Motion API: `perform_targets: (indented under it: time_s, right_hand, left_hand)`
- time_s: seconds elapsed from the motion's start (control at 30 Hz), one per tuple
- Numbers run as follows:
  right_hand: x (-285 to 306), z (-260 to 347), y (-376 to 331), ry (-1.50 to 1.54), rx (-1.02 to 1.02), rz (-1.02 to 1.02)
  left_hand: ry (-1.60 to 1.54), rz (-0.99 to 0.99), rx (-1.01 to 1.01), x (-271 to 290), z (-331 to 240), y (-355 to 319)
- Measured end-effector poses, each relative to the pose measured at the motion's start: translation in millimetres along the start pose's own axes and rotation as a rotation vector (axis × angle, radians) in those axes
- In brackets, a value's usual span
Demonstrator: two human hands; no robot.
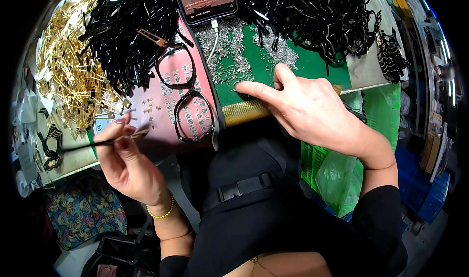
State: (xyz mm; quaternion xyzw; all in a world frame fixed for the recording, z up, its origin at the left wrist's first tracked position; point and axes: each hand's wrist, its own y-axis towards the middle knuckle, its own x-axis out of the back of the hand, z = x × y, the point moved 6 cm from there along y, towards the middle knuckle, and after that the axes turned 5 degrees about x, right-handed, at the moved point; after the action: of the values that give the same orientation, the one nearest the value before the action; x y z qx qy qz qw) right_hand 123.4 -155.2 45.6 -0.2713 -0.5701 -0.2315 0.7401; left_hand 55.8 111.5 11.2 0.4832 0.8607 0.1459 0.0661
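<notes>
Watching for scatter and snags

From my remote seat I see a black heap (132,32) of glossy strips at upper left, another black heap (327,18) at upper right, and a gold heap (66,62) at far left. A green mat (259,72) lies right of centre beside a pink sheet (163,99).

Over the mat's near side, the right hand (312,106) points one finger; whether it grips anything, I cannot tell. At lower left, the left hand (129,167) is closed in a pinch on a slim dark strip (88,145). That strip passes near the gold heap, so a careless swing could snag it.

Tiny silvery pieces (234,57), likely screws, cover the mat by the right fingertip; a rough sweep could scatter them off the near edge.
</notes>
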Motion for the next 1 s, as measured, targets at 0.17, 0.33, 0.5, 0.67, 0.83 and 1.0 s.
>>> perform_targets:
  time_s: [0.17,0.33,0.5,0.67,0.83,1.0]
  right_hand:
    - [0.7,2.0,3.0,-0.023,0.025,0.047]
    - [-1.4,-3.3,-5.2,0.033,0.045,-0.042]
    - [-1.6,-1.7,-3.8,0.013,0.019,-0.016]
    - [-0.3,-2.1,-2.2,0.046,0.021,-0.025]
    - [-0.3,-2.6,0.1,0.06,0.002,0.009]
    - [0.0,0.7,2.8,-0.01,0.004,0.076]
  left_hand:
    - [0.545,0.152,-0.087,-4.7,11.2,-6.5]
    - [0.48,0.164,-0.383,-13.9,-28.8,-31.2]
    - [0.567,0.425,-0.477,-51.1,-43.2,-63.8]
    - [0.498,0.371,-0.43,-53.0,-26.4,-59.2]
    - [0.46,0.352,-0.378,-45.5,-13.0,-49.0]
    - [0.383,0.395,-0.353,-44.4,-9.2,-42.7]
